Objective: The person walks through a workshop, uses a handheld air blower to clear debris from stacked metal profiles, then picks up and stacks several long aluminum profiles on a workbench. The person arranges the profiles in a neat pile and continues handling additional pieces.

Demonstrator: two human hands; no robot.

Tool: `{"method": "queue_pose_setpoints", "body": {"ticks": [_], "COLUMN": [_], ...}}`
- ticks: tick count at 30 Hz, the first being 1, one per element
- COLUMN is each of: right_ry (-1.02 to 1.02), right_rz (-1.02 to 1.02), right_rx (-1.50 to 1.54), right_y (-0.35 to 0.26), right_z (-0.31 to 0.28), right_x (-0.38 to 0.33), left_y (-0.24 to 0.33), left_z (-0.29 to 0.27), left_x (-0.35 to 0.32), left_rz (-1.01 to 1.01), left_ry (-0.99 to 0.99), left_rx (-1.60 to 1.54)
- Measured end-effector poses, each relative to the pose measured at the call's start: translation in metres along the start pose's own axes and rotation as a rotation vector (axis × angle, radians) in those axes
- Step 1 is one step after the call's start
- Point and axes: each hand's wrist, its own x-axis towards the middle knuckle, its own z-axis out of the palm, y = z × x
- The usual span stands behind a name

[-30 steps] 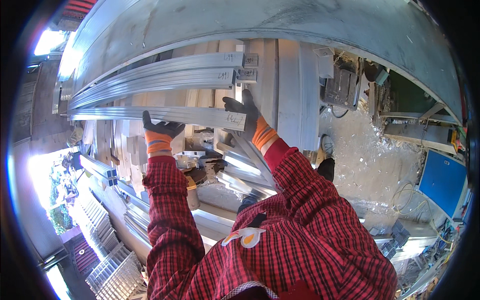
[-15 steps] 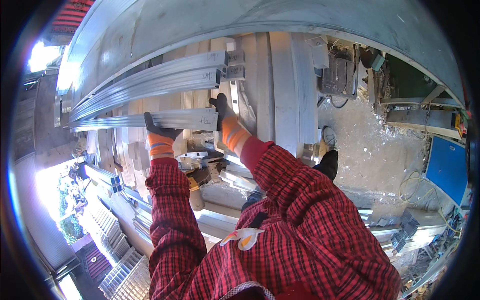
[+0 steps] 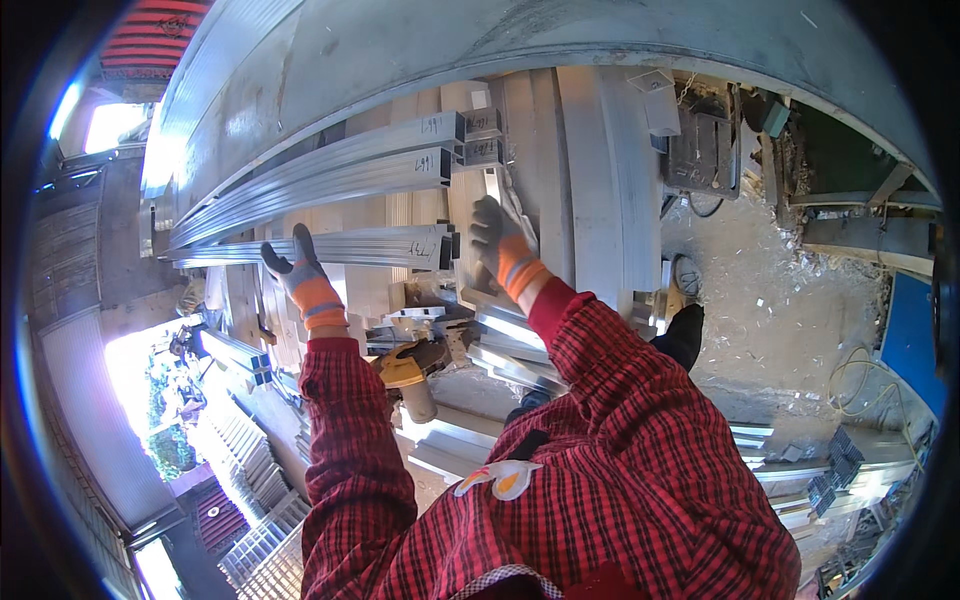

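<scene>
Both my hands wear orange gloves with dark grey fingers. My left hand [image 3: 305, 275] is open at the near edge of a silvery metal profile [image 3: 390, 248], thumb and fingers spread; whether it still touches the metal I cannot tell. Off the right end of that profile, my right hand [image 3: 507, 245] is open with loosely bent fingers and holds nothing. Farther back lie more long metal profiles [image 3: 370, 172], side by side, with dark handwritten marks near their cut ends. Beneath them, several wider pale profiles [image 3: 590, 190] run crosswise.
A large grey metal panel [image 3: 400, 40] arches across the far side. Below my hands stand a yellowish power tool [image 3: 408, 380] and loose metal offcuts [image 3: 515, 365]. To the right are a floor [image 3: 740, 310] strewn with shavings, a blue panel [image 3: 912, 330] and a yellowish hose [image 3: 850, 385].
Both hands have come off the near profile. My left hand shifted left along it, its fingers spreading; my right hand moved right, away from its end. The view has shifted slightly.
</scene>
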Motion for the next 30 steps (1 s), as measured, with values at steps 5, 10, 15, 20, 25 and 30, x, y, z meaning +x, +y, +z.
{"method": "queue_pose_setpoints", "body": {"ticks": [5,10,15,20,25,30], "right_ry": [0.135,0.071,0.023,-0.034,-0.015,-0.001], "right_rz": [-0.271,-0.485,-0.853,-0.927,-0.982,-0.901], "right_rx": [0.146,-0.253,-0.787,-0.845,-0.886,-0.816], "right_y": [-0.026,-0.073,-0.096,-0.096,-0.09,-0.087], "right_z": [-0.064,-0.023,-0.01,-0.003,-0.004,0.001], "right_x": [0.043,0.04,0.07,0.073,0.073,0.072], "left_y": [0.038,0.026,0.006,0.013,0.005,0.025], "left_z": [0.055,0.09,0.121,0.128,0.119,0.12], "left_x": [-0.003,0.001,0.012,0.011,0.024,0.021], "left_rz": [0.733,0.996,1.139,1.0,1.096,1.04], "left_ry": [-0.77,-0.989,-1.066,-1.132,-1.11,-1.142], "left_rx": [0.767,1.376,1.488,1.612,1.581,1.446]}}
